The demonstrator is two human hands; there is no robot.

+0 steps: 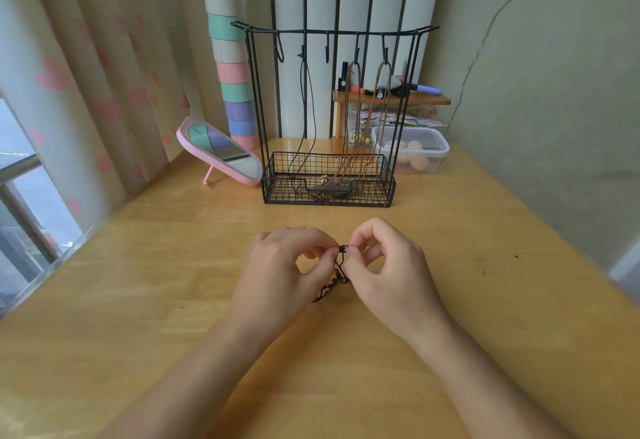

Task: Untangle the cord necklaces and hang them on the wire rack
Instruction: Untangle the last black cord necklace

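A dark cord necklace (335, 279) hangs in a small bundle between my hands, just above the wooden table (173, 300). My left hand (284, 265) and my right hand (384, 265) both pinch its top knot with thumb and forefinger. The black wire rack (329, 109) stands behind them, with hooks along its top bar and a basket at its base. A black cord necklace (306, 109) hangs from the second hook. Two brown cord necklaces (367, 119) hang from the two right hooks, with their pendants lying in the basket.
A pink-framed mirror (221, 152) leans left of the rack. A clear plastic box (419, 151) and a small wooden shelf (391, 99) with pens stand behind it on the right. A curtain and a window run along the left.
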